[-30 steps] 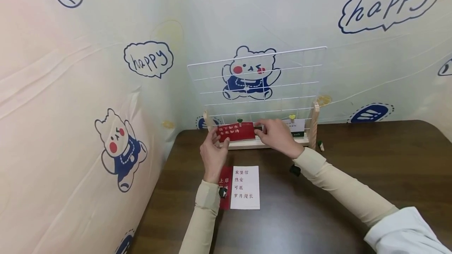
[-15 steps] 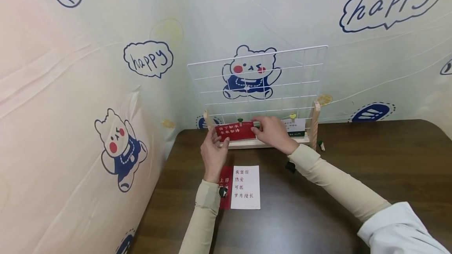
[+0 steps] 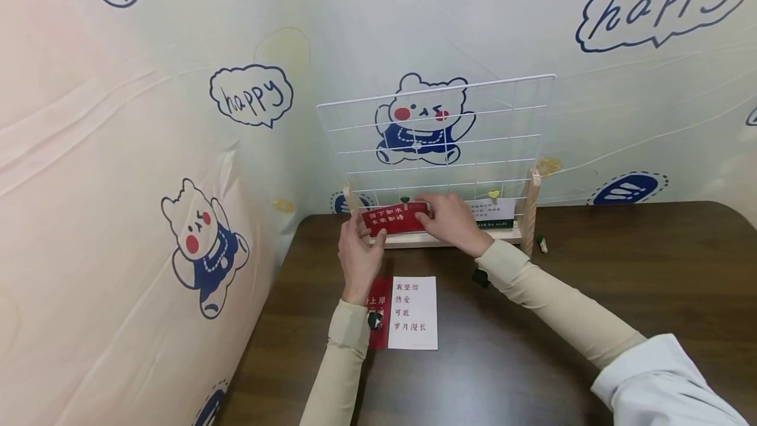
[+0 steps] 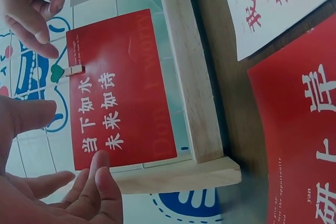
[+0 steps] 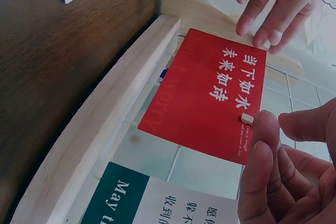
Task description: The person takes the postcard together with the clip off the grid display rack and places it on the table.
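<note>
A red card with white lettering (image 3: 395,219) hangs low on the white wire grid (image 4: 44,148), held by a small wooden clip with a green heart (image 4: 58,73). It tilts slightly. My left hand (image 3: 359,252) is at the card's left end, its fingertips at the edge and the thumb apart from the fingers. At the card's other end, my right hand (image 5: 294,166) has its fingers bent near the clip, with a gap between thumb and index finger. Whether these fingertips touch the card is hard to tell.
Right of the red card, a white and green card (image 3: 497,212) hangs under a yellow heart clip (image 3: 493,195). A wooden base (image 4: 197,98) carries the grid. A white card (image 3: 415,313) and another red card (image 3: 378,301) lie on the table. One loose clip (image 3: 541,244) lies right of the stand.
My right hand has shifted a little left along the red card, uncovering more of the white and green card. The left hand stays at the left edge.
</note>
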Demonstrator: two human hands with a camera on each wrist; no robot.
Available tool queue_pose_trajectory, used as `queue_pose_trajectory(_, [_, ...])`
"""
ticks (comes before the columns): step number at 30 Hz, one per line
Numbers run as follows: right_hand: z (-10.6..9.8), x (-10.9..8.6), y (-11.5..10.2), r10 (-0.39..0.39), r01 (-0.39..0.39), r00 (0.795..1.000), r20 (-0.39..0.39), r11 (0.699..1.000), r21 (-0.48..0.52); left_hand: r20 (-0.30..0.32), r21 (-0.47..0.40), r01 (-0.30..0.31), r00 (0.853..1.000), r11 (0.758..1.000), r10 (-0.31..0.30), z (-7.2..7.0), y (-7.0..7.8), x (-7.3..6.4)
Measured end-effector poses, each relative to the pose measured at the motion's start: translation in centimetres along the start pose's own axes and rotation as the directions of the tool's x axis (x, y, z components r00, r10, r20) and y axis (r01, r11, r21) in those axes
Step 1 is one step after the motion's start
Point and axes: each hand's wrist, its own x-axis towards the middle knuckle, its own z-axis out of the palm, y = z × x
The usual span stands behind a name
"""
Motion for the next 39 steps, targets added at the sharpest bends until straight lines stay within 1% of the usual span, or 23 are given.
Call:
queue_pose_trajectory(5, [0.3, 0.7, -0.2, 0.004, -0.004, 1.000, 0.024, 1.000, 0.005, -0.002, 0.012, 0.019, 1.000, 1.000, -0.019, -0.1, -0.1, 0.0])
queue_pose_trajectory(7, [0.4, 0.9, -0.3, 0.013, -0.013, 0.999, 0.032, 1.000, 0.008, 0.004, 0.011, 0.030, 1.000, 0.999, -0.030, -0.1, 0.0, -0.1])
queue_pose_trajectory(11, [0.6, 1.3, -0.5, 0.035, -0.036, 0.999, 0.039, 0.999, 0.014, 0.009, 0.022, 0.033, 0.999, 0.999, -0.034, -0.1, -0.1, -0.1])
queue_pose_trajectory(16, [0.8, 1.8, -0.5, 0.054, -0.054, 0.998, 0.028, 0.998, 0.017, -0.007, 0.030, 0.047, 0.999, 0.998, -0.047, -0.2, -0.1, -0.1])
queue_pose_trajectory(22, [1.1, 2.0, -0.6, 0.062, -0.062, 0.998, 0.013, 0.998, 0.029, -0.021, 0.007, 0.075, 0.997, 0.997, -0.075, -0.3, -0.3, -0.1])
queue_pose_trajectory(27, [1.6, 2.1, -0.8, 0.059, -0.059, 0.998, 0.005, 0.997, 0.048, -0.043, -0.002, 0.088, 0.995, 0.996, -0.088, -0.4, -0.9, 0.1])
queue_pose_trajectory(31, [2.0, 2.0, -0.8, 0.073, -0.073, 0.997, 0.005, 0.995, 0.075, -0.072, 0.002, 0.078, 0.994, 0.997, -0.077, -0.4, -1.6, 0.3])
queue_pose_trajectory(33, [2.2, 2.0, -0.8, 0.079, -0.079, 0.997, 0.001, 0.993, 0.091, -0.079, 0.010, 0.059, 0.995, 0.998, -0.058, -0.3, -1.8, 0.6])
queue_pose_trajectory(39, [2.3, 2.2, -0.8, 0.076, -0.070, 0.996, -0.040, 0.990, 0.123, -0.093, 0.005, 0.021, 0.995, 1.000, -0.021, -0.2, -2.1, 1.0])
